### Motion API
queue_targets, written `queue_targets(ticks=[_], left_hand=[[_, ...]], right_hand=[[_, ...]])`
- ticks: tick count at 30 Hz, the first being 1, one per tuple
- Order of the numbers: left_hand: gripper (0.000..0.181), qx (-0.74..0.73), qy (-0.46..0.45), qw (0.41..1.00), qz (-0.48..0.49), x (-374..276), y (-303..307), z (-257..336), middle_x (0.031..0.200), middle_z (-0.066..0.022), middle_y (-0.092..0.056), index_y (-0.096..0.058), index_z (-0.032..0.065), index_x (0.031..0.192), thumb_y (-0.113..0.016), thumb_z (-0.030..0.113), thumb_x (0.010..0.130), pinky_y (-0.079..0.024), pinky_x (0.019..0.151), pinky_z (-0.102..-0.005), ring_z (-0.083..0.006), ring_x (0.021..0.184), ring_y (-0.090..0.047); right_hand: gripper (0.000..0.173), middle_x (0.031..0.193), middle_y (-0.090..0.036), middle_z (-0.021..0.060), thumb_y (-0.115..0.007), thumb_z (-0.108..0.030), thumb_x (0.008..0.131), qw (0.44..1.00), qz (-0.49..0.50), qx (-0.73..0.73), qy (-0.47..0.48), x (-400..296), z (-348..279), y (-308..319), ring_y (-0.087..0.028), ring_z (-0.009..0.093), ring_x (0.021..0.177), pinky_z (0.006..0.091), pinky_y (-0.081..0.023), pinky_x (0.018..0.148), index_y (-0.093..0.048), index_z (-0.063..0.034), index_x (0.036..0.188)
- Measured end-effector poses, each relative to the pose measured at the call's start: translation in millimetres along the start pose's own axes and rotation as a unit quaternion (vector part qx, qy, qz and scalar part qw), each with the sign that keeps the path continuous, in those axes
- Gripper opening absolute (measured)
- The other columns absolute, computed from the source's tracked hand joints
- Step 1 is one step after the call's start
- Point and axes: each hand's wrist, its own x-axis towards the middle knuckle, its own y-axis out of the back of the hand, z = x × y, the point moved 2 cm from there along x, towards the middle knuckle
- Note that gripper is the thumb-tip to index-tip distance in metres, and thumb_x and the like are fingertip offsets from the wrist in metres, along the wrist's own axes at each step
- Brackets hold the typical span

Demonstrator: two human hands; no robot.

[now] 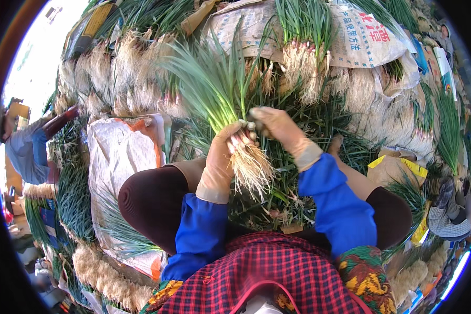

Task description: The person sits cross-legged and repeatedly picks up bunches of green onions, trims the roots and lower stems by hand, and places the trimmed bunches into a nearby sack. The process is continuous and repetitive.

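Observation:
My left hand [221, 157], in a tan rubber glove, is closed around a bunch of green garlic [219, 104]. The long leaves fan up and away from me. Pinkish-white bulbs show at the fingers, and pale stringy roots [253, 167] hang below them. Just right of the bunch is my right hand [276, 125], gloved the same way, its fingers curled and blurred by motion. Whether it pinches anything is not clear. Loose green leaves and trimmings [282, 196] cover the ground between my bent legs.
Rooted bundles [129, 66] form a bank ahead, partly under a printed woven sack [243, 29]. One bunch [304, 51] lies on that sack. A white sack [119, 153] with leaves on it lies left. A brown paper bag [392, 170] is right. Other people [31, 145] sit at both sides.

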Motion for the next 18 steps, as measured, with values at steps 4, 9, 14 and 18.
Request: queue_targets(ticks=[4,9,14,18], left_hand=[[0.012,-0.078,0.000,0.996,-0.037,-5.9,-22.6,-0.9,0.087,-0.0110,-0.058,-0.055,0.0029,0.090,-0.057,0.014,0.086,-0.052,0.063,-0.0318,-0.0205,0.072,-0.057],[0.014,-0.103,0.008,0.989,-0.106,-13.0,-20.4,0.9,0.091,-0.0078,-0.056,-0.058,0.0032,0.095,-0.055,0.016,0.089,-0.043,0.061,-0.0281,-0.0150,0.070,-0.046],[0.017,-0.122,0.003,0.983,-0.136,-12.9,-18.8,2.6,0.094,-0.0088,-0.059,-0.059,0.0030,0.098,-0.053,0.017,0.090,-0.040,0.060,-0.0266,-0.0143,0.069,-0.046],[0.020,-0.126,0.017,0.977,-0.172,-10.7,-21.1,-0.6,0.096,-0.0096,-0.059,-0.058,0.0023,0.101,-0.051,0.018,0.091,-0.040,0.059,-0.0269,-0.0136,0.067,-0.045]], right_hand=[[0.023,0.065,-0.055,-0.0013,-0.052,-0.024,0.095,0.987,0.064,0.123,0.082,12.4,8.5,-30.1,-0.048,0.005,0.053,0.0170,-0.038,0.047,-0.060,-0.0042,0.086],[0.034,0.064,-0.057,0.0061,-0.051,-0.029,0.094,0.981,0.180,-0.069,0.030,40.9,58.7,17.9,-0.051,0.013,0.055,0.0283,-0.043,0.051,-0.067,-0.0017,0.083],[0.030,0.060,-0.049,0.0022,-0.043,-0.020,0.095,0.991,0.019,-0.067,0.112,21.3,15.3,-0.4,-0.041,0.009,0.048,0.0227,-0.035,0.044,-0.063,-0.0037,0.110],[0.034,0.059,-0.042,-0.0033,-0.042,-0.010,0.092,0.928,-0.176,0.323,0.061,28.3,-5.9,-19.3,-0.038,0.006,0.046,0.0163,-0.031,0.042,-0.052,-0.0005,0.123]])
